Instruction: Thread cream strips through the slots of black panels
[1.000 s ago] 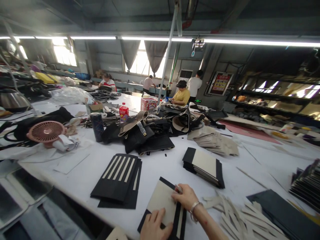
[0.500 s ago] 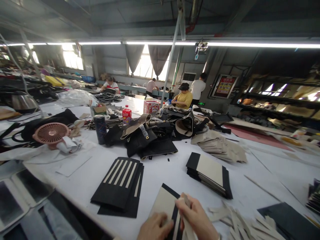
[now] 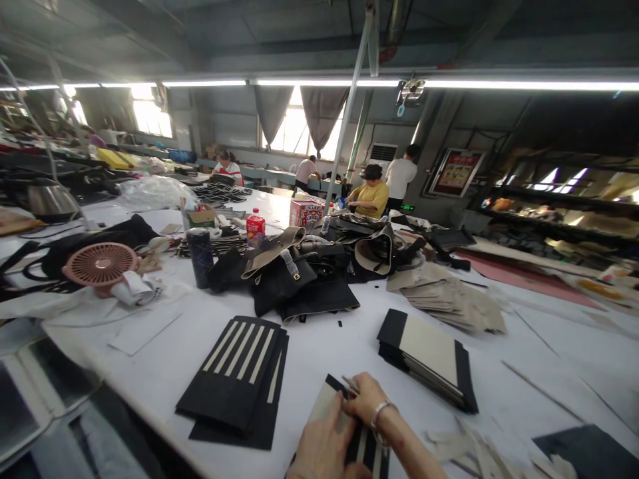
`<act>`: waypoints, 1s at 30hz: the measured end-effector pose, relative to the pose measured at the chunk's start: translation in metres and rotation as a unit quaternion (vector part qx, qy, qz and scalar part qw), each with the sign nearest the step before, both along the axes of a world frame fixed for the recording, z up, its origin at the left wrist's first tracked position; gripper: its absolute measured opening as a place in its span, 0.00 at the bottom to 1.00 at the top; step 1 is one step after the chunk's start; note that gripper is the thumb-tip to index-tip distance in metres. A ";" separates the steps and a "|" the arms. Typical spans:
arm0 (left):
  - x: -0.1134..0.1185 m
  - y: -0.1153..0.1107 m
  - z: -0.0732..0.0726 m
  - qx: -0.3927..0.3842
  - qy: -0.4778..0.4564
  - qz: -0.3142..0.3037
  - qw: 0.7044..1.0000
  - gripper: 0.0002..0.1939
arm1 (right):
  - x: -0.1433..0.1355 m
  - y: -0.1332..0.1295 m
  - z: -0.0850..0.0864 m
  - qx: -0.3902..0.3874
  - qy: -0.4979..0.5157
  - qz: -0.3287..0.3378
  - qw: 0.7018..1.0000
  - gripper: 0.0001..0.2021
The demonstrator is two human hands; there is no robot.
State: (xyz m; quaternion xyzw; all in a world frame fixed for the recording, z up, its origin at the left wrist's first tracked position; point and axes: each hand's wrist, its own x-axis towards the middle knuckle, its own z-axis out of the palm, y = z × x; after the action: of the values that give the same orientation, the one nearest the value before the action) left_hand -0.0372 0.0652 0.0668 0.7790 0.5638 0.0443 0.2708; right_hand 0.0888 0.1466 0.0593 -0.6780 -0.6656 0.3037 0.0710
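Observation:
A black panel with a beige sheet (image 3: 322,402) on it lies at the table's near edge, with pale strips along its right part. My left hand (image 3: 322,446) rests on this panel, fingers stretched out over it and close to my other hand. Closed near the panel's far end is my right hand (image 3: 368,399), a bracelet at its wrist; the ends of thin beige strips stick out between its fingers. To the left lie black panels with several pale strips (image 3: 239,352). A stack of black-and-beige panels (image 3: 429,352) sits to the right.
Loose beige strips (image 3: 474,446) and a dark sheet (image 3: 589,449) lie at the near right. Black bag pieces (image 3: 299,279) are heaped farther back, beside beige pieces (image 3: 444,296). A pink fan (image 3: 102,265) and a dark cylinder (image 3: 200,258) stand left. People work at the back.
My right hand has moved toward the panel's far end, and its wrist now shows. My left hand has slid up and right, flatter over the panel. The view has shifted slightly.

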 end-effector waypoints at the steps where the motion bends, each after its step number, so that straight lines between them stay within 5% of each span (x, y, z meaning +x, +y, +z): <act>1: 0.001 0.001 0.000 0.004 -0.003 0.004 1.000 0.43 | 0.000 0.002 -0.001 -0.005 -0.005 0.003 1.000 0.05; 9: 0.003 -0.003 -0.003 0.059 -0.036 0.018 0.997 0.38 | -0.010 -0.002 0.007 -0.001 -0.020 0.012 1.000 0.06; 16: 0.004 -0.011 0.002 0.044 -0.059 0.071 0.995 0.32 | -0.022 -0.045 0.039 -0.047 0.076 0.081 0.993 0.03; 20: -0.003 -0.017 0.003 0.058 -0.074 0.041 0.995 0.34 | -0.022 -0.060 0.050 -0.036 0.145 0.090 0.985 0.05; 25: -0.022 -0.043 -0.016 0.090 -0.019 -0.021 0.996 0.24 | -0.007 -0.040 0.043 0.069 0.085 0.010 0.994 0.04; 30: -0.028 -0.071 -0.046 0.190 0.021 0.036 0.981 0.14 | -0.008 -0.046 0.029 0.057 0.067 -0.017 0.996 0.07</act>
State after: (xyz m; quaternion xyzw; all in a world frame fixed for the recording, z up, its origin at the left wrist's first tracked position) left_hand -0.0650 -0.0058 0.0208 0.7962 0.5784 0.1436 0.1045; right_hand 0.0807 0.1005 0.0885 -0.6622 -0.6638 0.3092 0.1594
